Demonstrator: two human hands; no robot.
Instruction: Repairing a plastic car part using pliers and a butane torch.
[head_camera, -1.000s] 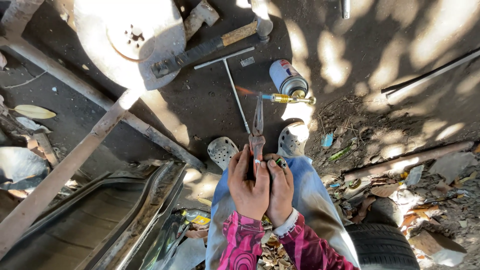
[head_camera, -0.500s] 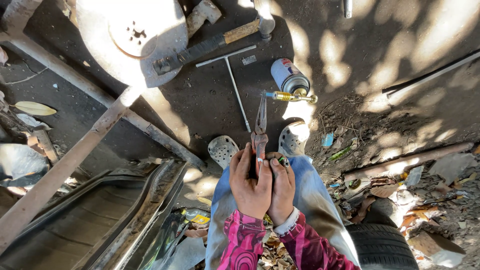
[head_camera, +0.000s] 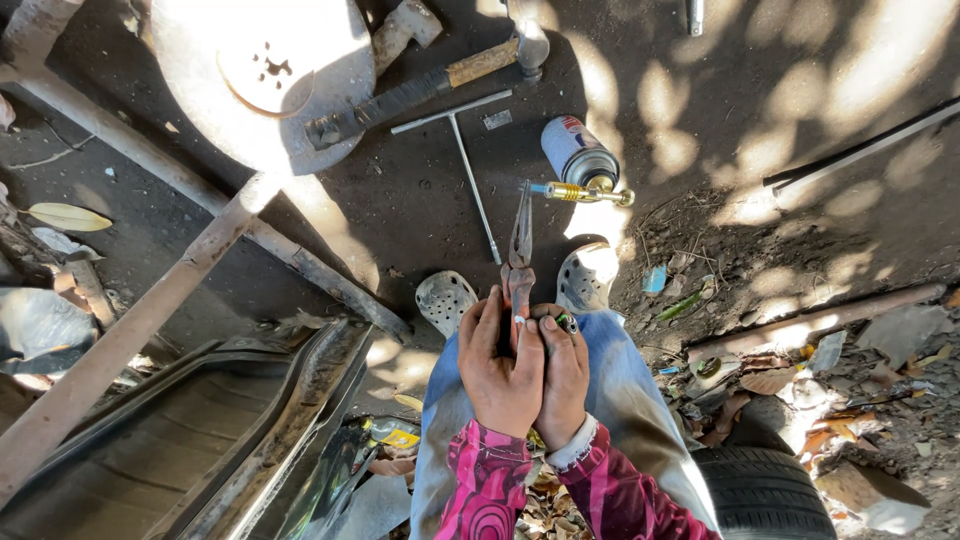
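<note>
Dappled sunlight falls across dark, oil-stained ground, with loose dirt, dry leaves and scraps of litter off to the right. Two long rusty metal bars cross at the left, and a dark curved sheet-metal panel lies at lower left beside them. Above them sits a large round metal disc with a ring of small holes, brightly lit. A black rubber tyre shows at the lower right, just beside the person's blue-jeaned legs. A hammer with a black-wrapped wooden handle lies near the disc, its handle end touching the disc's rim. Just below it lies a thin T-shaped metal rod, and to its right a small gas canister with a brass torch nozzle lies on its side. Two perforated grey clogs show at the knees.

Both hands are pressed together over the knees, in pink patterned sleeves. The left hand is curled tightly around the reddish handles of long-nosed pliers, which point up and away from the body, their tips near the torch nozzle. The right hand is closed against the left, fingers wrapped over the same handles; a small green item shows at its fingertips, too small to make out.
</note>
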